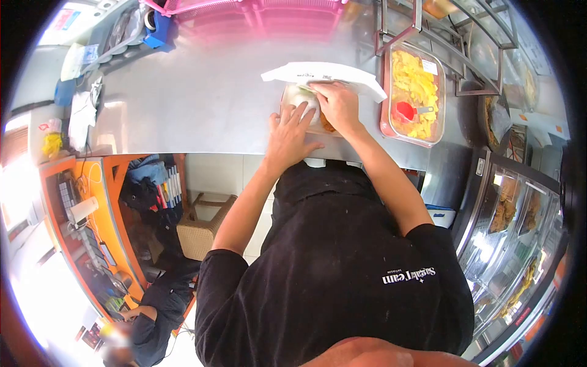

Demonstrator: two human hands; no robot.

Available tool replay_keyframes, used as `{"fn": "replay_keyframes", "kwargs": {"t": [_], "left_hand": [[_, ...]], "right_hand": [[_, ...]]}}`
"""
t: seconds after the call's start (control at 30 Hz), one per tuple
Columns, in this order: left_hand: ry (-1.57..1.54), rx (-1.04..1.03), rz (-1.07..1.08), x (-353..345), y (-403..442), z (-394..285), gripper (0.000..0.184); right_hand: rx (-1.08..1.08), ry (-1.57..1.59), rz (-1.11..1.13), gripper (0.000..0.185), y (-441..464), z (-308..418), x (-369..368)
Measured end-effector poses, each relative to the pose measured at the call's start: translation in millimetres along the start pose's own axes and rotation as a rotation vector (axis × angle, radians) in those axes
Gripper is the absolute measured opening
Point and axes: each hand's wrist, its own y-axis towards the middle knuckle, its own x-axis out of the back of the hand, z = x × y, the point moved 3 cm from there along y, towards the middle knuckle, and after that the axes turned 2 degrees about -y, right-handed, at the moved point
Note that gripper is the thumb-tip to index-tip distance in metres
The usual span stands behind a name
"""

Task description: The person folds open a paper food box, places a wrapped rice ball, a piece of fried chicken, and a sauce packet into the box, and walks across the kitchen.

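Note:
On the steel counter lies a whitish, rounded bundle (pixel 299 96), seemingly in clear plastic. My left hand (pixel 290 136) rests at its near side, fingers spread and fingertips touching it. My right hand (pixel 337 105) is at the bundle's right, its fingers closed by the near edge of a printed white paper (pixel 324 71); what they pinch is too small to make out. The paper curves up behind both hands. A brown-orange piece (pixel 326 122) shows between my hands, partly hidden.
Right of my hands, a clear tub (pixel 386 116) holds yellow food and a red scoop (pixel 405 111). Metal racks (pixel 419 18) stand behind it. Pink baskets (pixel 257 7) line the back; a blue dispenser (pixel 158 29) is back left. Another person (pixel 160 300) sits lower left.

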Motion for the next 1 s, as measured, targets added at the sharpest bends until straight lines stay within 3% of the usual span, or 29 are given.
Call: {"fn": "replay_keyframes", "kwargs": {"t": [0.17,0.4,0.5,0.6,0.8,1.0], "left_hand": [[0.065,-0.041,0.084,-12,-4,15,0.067],[0.097,-0.062,0.031,-13,-3,19,0.064],[0.114,-0.087,-0.014,-18,-5,21,0.062],[0.096,-0.099,-0.049,-24,-6,26,0.061],[-0.107,-0.081,-0.176,-9,-17,31,0.064],[-0.310,0.032,-0.282,-4,-31,50,0.062]], "right_hand": [[-0.009,-0.087,0.178,0.029,-3,-10,-21],[-0.089,0.007,0.296,0.033,0,5,0],[-0.130,-0.046,0.442,0.035,3,3,-7],[-0.074,-0.003,0.419,0.036,5,-5,-17],[-0.111,0.069,0.361,0.042,9,1,-3],[-0.055,-0.086,0.513,0.041,6,8,-8]]}}
